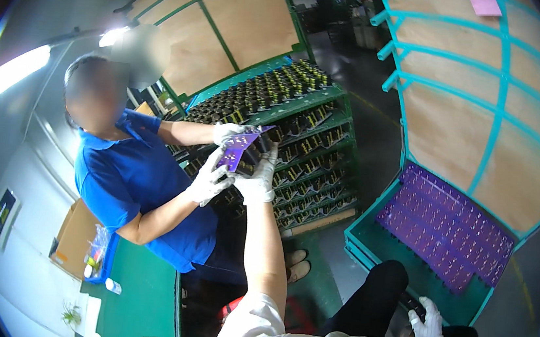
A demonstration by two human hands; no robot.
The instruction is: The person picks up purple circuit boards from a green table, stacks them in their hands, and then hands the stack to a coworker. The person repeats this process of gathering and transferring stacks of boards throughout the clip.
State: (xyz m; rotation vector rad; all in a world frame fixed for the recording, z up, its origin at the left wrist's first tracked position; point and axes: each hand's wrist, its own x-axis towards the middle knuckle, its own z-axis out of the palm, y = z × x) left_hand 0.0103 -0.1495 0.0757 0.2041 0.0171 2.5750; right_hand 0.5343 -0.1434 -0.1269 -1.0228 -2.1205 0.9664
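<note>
Our left hand (pixel 257 179), gloved in white, reaches far out ahead of us and closes on the near, lower end of the purple tray (pixel 240 150), whose long axis tilts up and away toward the green rack (pixel 329 109). A co-worker's gloved hands (pixel 210 182) grip the same tray from the left side. Our right hand (pixel 428 326) rests low by our knee, well apart, fingers loosely curled on something dark we cannot make out.

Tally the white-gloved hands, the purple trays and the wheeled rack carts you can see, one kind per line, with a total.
White-gloved hands: 4 – the wearer's left hand and right hand, plus the co-worker's two hands.
Purple trays: 2 – the purple tray held between the hands, and the purple tray bed in the teal cart.
Rack carts: 2 – green cart, teal cart.
Total: 8
</note>
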